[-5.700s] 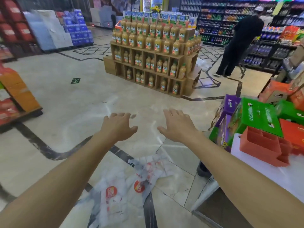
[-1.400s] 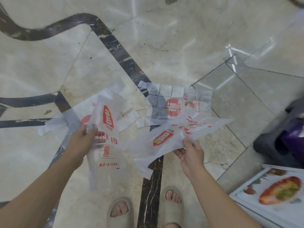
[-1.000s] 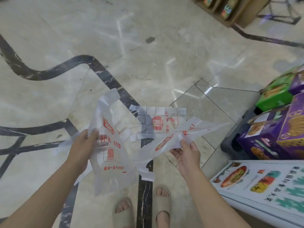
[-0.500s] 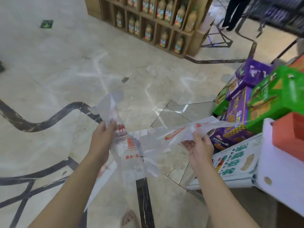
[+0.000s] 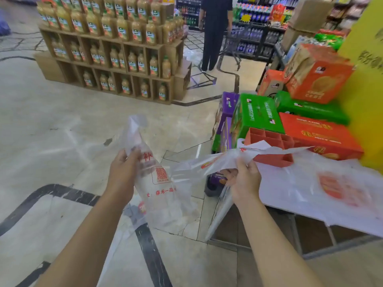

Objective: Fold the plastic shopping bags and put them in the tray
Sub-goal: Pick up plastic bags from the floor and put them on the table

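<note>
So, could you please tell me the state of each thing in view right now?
Left bag: unfolded, hanging from left grip.
Right bag: unfolded, stretched out from right grip.
Third bag: unfolded, spread on table.
Tray: on table, visible compartments empty.

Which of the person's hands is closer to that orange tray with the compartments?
Right. The right hand is just below and left of the orange tray; the left hand is much farther off to the tray's left.

Tray [image 5: 269, 139] on table [image 5: 273, 189], boxes [image 5: 321, 135] behind it
</note>
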{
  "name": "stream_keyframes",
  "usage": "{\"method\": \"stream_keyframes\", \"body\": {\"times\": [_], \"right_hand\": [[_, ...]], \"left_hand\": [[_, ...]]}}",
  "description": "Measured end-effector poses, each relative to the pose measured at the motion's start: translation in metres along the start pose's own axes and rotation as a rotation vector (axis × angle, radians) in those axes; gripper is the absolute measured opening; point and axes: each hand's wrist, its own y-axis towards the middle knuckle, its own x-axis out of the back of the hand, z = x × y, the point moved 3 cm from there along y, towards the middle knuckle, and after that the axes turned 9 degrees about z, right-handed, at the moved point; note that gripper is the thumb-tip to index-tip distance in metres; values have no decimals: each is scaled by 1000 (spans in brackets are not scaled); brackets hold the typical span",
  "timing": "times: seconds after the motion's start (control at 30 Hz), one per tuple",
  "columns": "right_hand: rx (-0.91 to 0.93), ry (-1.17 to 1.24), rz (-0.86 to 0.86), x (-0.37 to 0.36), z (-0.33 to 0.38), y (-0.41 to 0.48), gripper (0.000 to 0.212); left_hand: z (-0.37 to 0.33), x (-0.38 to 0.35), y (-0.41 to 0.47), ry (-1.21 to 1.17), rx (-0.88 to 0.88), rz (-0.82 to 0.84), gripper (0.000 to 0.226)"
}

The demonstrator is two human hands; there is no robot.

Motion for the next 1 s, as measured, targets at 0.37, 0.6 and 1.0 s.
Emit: {"method": "stream_keyframes", "body": {"times": [0.37, 0.6, 1.0], "right_hand": [[194, 56, -160, 120, 122, -34, 12], [279, 105, -315, 179, 168, -31, 24], [410, 195, -458, 246, 229, 13, 7]], "left_hand": [[-21, -149, -50, 49, -42, 213, 12], [-27, -242, -42, 4, -22, 371, 18], [-31, -379, 8, 23, -3, 572, 12]]}}
